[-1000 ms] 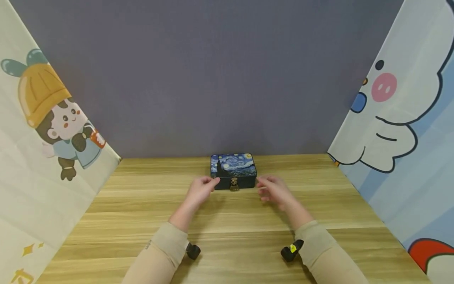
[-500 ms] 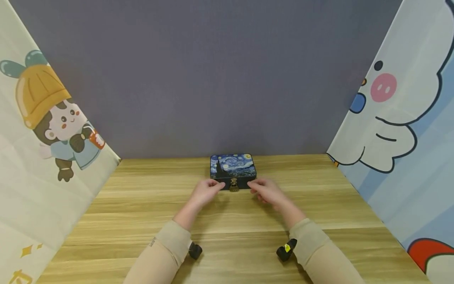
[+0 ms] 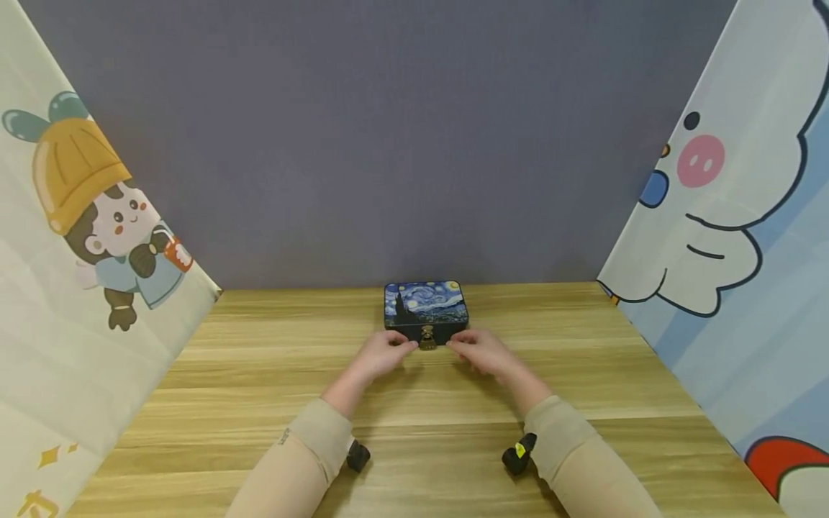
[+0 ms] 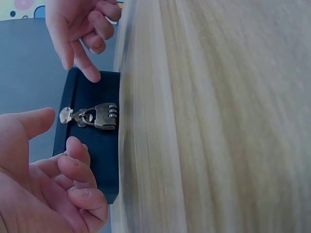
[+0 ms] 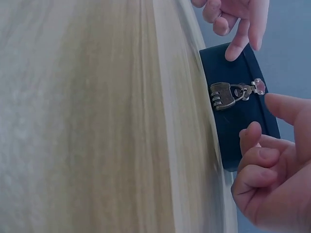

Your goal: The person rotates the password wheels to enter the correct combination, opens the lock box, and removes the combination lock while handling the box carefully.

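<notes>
A dark box [image 3: 426, 303] with a blue swirling night-sky picture on its lid stands at the back of the table, lid down. From the metal hasp [image 4: 73, 116] on its front hangs a bronze-coloured combination padlock [image 4: 106, 116] with several number dials. My left hand [image 3: 380, 354] is in front of the box, left of the padlock, thumb and fingers apart and loosely bent around nothing. On the padlock's other side my right hand [image 3: 483, 352] is posed much the same, holding nothing. Whether any fingertip touches the box front is unclear.
The wooden table [image 3: 414, 453] stretches from the box toward me. A grey panel [image 3: 414, 144] rises right behind the box. Cartoon-printed curtains flank the table on the left [image 3: 58, 345] and right [image 3: 732, 338]. A small black device [image 3: 519, 455] sits at the right cuff.
Both hands have moved inward and slightly toward me, from the box's front corners to either side of the padlock. The box has stayed in place.
</notes>
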### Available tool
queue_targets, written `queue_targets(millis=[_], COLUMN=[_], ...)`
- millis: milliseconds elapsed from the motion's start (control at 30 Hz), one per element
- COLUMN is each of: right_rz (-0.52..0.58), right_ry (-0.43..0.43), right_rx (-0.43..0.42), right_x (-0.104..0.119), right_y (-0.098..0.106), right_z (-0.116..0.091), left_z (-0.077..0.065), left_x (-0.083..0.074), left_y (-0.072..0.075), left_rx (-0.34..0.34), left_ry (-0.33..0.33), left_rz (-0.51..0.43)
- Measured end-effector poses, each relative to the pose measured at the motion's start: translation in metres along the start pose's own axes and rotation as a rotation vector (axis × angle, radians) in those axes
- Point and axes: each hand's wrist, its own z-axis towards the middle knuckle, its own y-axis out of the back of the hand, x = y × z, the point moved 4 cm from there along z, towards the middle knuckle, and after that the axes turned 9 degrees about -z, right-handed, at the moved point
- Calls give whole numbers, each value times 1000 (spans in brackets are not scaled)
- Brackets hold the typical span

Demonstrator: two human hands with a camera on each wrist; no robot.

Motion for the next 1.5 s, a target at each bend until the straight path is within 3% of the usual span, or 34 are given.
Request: queue_targets(millis=[367, 667, 1100, 1500], right_rz=[-116, -172, -180, -147], right_ry=[-1, 57, 72, 66], right_rx=[71, 62, 57, 59], right_x=[1, 5, 9, 8], right_y=[-7, -15, -20, -24], right_z=[7, 10, 14, 19], left_z=[-1, 6, 13, 15], left_x=[-5, 1, -3, -8], left_y=[0, 0, -8, -14], left_rx=[29, 71, 146, 179], left_ry=[12, 10, 13, -53], left_rz=[96, 153, 202, 270])
